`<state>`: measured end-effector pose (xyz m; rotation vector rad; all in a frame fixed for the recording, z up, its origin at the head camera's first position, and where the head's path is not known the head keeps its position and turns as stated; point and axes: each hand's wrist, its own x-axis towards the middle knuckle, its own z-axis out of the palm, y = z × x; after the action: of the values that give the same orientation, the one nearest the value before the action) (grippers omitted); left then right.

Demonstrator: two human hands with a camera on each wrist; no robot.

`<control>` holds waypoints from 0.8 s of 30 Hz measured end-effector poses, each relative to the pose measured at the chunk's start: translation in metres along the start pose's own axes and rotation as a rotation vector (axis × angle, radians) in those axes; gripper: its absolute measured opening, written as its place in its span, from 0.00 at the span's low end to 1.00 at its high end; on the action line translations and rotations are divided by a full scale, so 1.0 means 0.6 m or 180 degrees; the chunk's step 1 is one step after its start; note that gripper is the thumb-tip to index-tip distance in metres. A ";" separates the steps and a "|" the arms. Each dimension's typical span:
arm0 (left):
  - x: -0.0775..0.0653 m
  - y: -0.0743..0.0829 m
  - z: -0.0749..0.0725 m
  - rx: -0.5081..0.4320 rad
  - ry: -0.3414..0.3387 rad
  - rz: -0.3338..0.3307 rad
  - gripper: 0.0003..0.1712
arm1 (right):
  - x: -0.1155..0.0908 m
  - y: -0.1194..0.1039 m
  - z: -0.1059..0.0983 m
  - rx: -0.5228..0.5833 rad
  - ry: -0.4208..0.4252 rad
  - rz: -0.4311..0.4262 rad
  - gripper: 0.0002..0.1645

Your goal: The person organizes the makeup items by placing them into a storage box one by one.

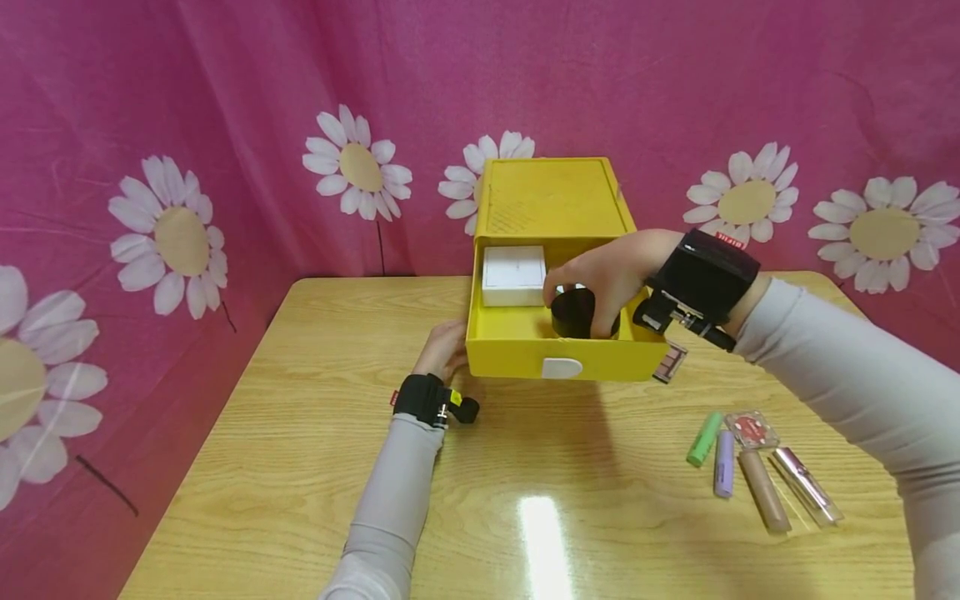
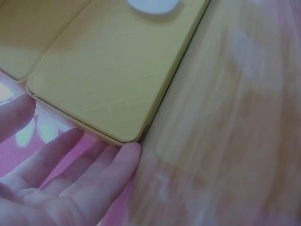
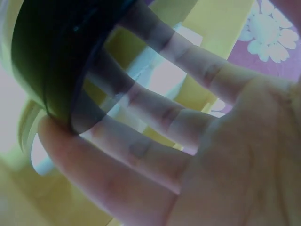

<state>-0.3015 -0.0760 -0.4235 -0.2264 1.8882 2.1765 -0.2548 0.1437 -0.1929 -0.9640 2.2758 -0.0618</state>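
A yellow box (image 1: 510, 354) with a white latch (image 1: 562, 367) stands on the table, its lid (image 1: 551, 196) raised at the back. My right hand (image 1: 611, 271) reaches into it and grips a round black container (image 1: 573, 315), thumb and fingers around its side. In the right wrist view, the container (image 3: 51, 56) has a see-through part, with fingers (image 3: 155, 110) visible behind it. A white carton (image 1: 513, 275) sits inside the box at the back left. My left hand (image 1: 442, 350) touches the box's left side near the front corner, its fingers (image 2: 101, 181) extended.
To the right on the wooden table (image 1: 315, 450) lie a green tube (image 1: 704, 438), a purple tube (image 1: 723, 464), a brown tube (image 1: 763, 492), a shiny pink tube (image 1: 806, 486) and a clear compact (image 1: 753, 430). A small palette (image 1: 670, 362) lies beside the box. Behind hangs a pink flowered curtain (image 1: 420, 75).
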 end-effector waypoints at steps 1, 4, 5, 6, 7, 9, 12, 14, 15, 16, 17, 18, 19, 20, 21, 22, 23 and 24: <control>0.000 0.001 0.000 -0.0016 -0.0002 -0.0015 0.19 | 0.000 0.000 0.001 0.0001 0.0006 -0.0021 0.41; 0.002 0.000 0.000 -0.0011 -0.0002 -0.0020 0.19 | 0.002 0.002 0.005 -0.0023 0.0051 -0.0048 0.41; 0.003 -0.001 0.000 0.0012 -0.0004 -0.0016 0.20 | 0.002 0.003 0.007 -0.0036 0.0073 -0.0065 0.41; 0.004 -0.002 0.000 0.0009 -0.0010 -0.0003 0.20 | 0.003 0.003 0.008 -0.0059 0.0104 -0.0084 0.41; 0.004 -0.003 0.000 0.0000 -0.0017 0.0016 0.20 | 0.003 0.004 0.010 -0.0088 0.0135 -0.0098 0.41; 0.004 -0.003 0.000 -0.0023 -0.0033 0.0043 0.21 | 0.003 0.005 0.013 -0.0156 0.0189 -0.0129 0.40; -0.002 0.000 0.001 -0.0061 -0.0046 0.0061 0.21 | 0.005 0.005 0.017 -0.0261 0.0243 -0.0177 0.39; -0.002 0.001 0.001 -0.0056 -0.0049 0.0049 0.21 | 0.006 0.004 0.018 -0.0319 0.0252 -0.0171 0.38; -0.002 0.001 0.001 -0.0050 -0.0052 0.0044 0.21 | 0.007 0.004 0.019 -0.0339 0.0250 -0.0173 0.38; -0.002 0.001 0.001 -0.0045 -0.0052 0.0041 0.21 | 0.008 0.004 0.020 -0.0364 0.0255 -0.0176 0.38; -0.002 0.001 0.002 -0.0045 -0.0049 0.0037 0.21 | 0.008 0.003 0.020 -0.0383 0.0257 -0.0171 0.37; -0.002 0.001 0.002 -0.0044 -0.0043 0.0034 0.21 | 0.008 0.003 0.021 -0.0406 0.0263 -0.0168 0.37; -0.001 0.001 0.002 -0.0046 -0.0037 0.0032 0.21 | 0.009 0.003 0.021 -0.0422 0.0265 -0.0168 0.36; -0.001 0.001 0.002 -0.0047 -0.0029 0.0031 0.21 | 0.009 0.003 0.021 -0.0437 0.0273 -0.0173 0.36; -0.001 0.001 0.003 -0.0047 -0.0024 0.0029 0.21 | 0.009 0.002 0.021 -0.0446 0.0276 -0.0175 0.37; -0.001 0.002 0.003 -0.0049 -0.0017 0.0026 0.21 | 0.009 0.002 0.021 -0.0447 0.0276 -0.0171 0.37; -0.001 0.002 0.002 -0.0043 -0.0010 0.0020 0.21 | 0.009 0.002 0.022 -0.0448 0.0276 -0.0170 0.37; -0.002 0.002 0.002 -0.0038 -0.0003 0.0013 0.21 | 0.009 0.002 0.022 -0.0443 0.0275 -0.0163 0.37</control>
<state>-0.3009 -0.0749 -0.4220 -0.2240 1.8774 2.1905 -0.2508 0.1438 -0.2064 -1.1110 2.3595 0.0342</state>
